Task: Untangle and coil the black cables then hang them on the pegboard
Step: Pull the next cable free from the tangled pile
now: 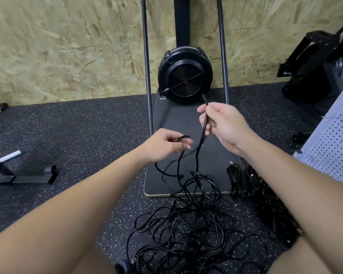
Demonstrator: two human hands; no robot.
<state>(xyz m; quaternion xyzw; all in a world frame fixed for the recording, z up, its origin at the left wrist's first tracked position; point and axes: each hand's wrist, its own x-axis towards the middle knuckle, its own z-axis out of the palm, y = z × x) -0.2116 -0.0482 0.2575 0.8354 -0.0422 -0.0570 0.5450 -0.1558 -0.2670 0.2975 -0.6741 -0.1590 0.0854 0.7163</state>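
A tangled heap of black cables (186,234) lies on the speckled floor in front of me. My right hand (224,125) pinches one black cable (203,133) just below its end, which sticks up above my fingers. My left hand (164,145) holds a small loop of cable between thumb and fingers, a little lower and to the left. Strands hang from both hands down into the heap. Two coiled cable bundles (235,181) lie at the right beside the black board. The white pegboard (333,147) leans at the right edge.
A black fan machine (184,76) stands on a black board (186,123) between two upright metal bars, against an OSB wall. A black metal frame (18,175) lies on the floor at left. Black gym equipment (315,66) stands at the upper right.
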